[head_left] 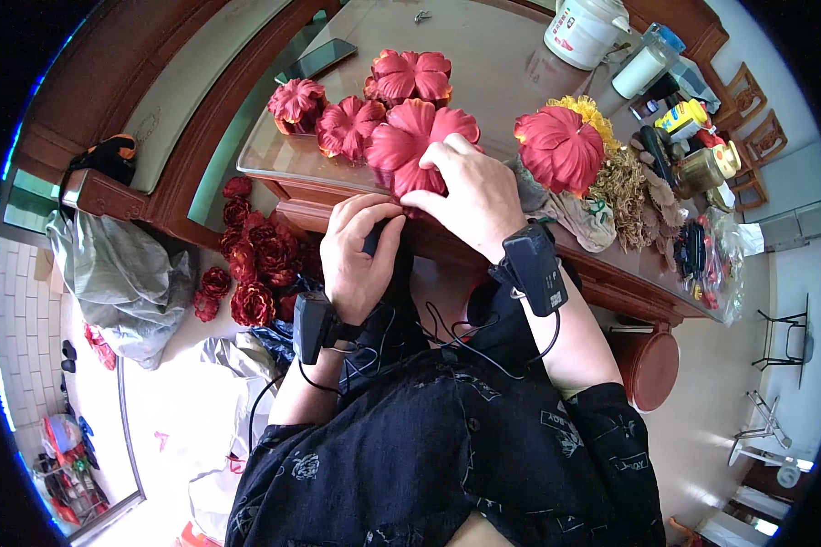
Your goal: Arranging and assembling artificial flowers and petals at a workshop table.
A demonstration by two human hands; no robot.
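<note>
A stack of large red fabric flower petals (409,137) sits near the front edge of the table. My right hand (474,191) is at its right side, with fingers and thumb curved round the petals' edge. Just below the table edge, my left hand (360,251) has its fingers curled toward the thumb; what lies inside them is hidden. Smaller red petal stacks (350,126) stand to the left and behind. A rounder red petal stack (559,150) stands to the right, in front of a yellow petal bunch (588,114).
A phone (316,60) lies at the table's back left. At the right are dried tan strands (622,191), jars (702,169), a white kettle (586,32) and a clear bag (725,255). Finished red flowers (260,255) hang below the table's left. Cables run from both wrist devices.
</note>
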